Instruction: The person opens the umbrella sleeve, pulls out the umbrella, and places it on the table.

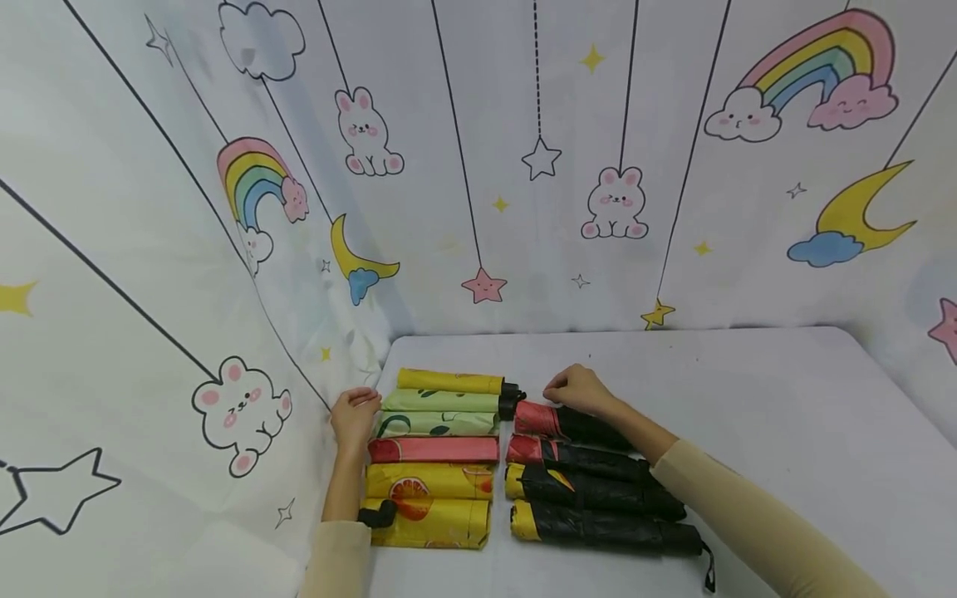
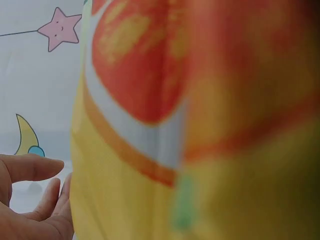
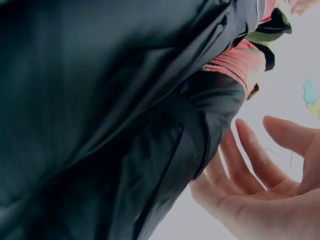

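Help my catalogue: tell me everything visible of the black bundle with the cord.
The black bundle looks like a folded umbrella in wrinkled fabric, yellow at its left end, a black cord trailing from its right. It lies crosswise on the white table, nearest in its column, apparently against the similar bundle behind.

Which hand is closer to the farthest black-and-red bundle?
Right. The right hand is beside the far edge of that bundle; the left hand is across, by the outer ends of the green bundles.
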{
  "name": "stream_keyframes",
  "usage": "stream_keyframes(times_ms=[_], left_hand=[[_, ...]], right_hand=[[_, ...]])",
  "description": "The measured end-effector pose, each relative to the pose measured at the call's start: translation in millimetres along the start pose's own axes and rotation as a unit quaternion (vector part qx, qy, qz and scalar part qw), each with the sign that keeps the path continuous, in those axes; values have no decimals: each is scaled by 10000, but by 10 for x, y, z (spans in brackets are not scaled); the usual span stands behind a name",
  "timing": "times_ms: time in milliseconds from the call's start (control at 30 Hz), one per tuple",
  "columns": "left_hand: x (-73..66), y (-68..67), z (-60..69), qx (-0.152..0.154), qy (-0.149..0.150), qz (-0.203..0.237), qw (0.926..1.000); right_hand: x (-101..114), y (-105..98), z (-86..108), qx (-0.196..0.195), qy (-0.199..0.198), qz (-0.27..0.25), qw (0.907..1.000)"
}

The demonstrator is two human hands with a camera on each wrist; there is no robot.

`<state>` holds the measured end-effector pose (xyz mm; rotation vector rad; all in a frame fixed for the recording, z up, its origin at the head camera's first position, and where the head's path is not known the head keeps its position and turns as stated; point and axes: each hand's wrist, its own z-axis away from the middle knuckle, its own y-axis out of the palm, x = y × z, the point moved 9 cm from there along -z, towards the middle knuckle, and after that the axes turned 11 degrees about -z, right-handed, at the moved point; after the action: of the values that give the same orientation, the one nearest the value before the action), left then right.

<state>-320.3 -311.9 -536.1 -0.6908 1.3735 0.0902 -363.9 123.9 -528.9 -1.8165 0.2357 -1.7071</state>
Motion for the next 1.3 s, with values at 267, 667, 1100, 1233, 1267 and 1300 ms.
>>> stream_keyframes(times_ms=[267, 667, 1100, 1233, 1267, 1300], left_hand=[[-12, 47, -41, -46, 151, -244, 9996], [-41, 122, -32, 46, 325, -808, 9962], [70, 130, -20, 195, 172, -670, 9974], [84, 126, -7, 132, 124, -606, 9980], [86, 123, -4, 113, 115, -610, 9980], [88, 119, -4, 90, 114, -610, 9980]], right_hand=[[97, 278, -200, 161, -205, 321, 9991], [93, 535, -358, 47, 227, 118, 9997], [128, 642, -334, 242, 396, -13, 9989], [99, 670, -336, 228, 635, -30, 9977], [94, 678, -336, 237, 684, -28, 9974], [86, 687, -337, 251, 741, -12, 9969]])
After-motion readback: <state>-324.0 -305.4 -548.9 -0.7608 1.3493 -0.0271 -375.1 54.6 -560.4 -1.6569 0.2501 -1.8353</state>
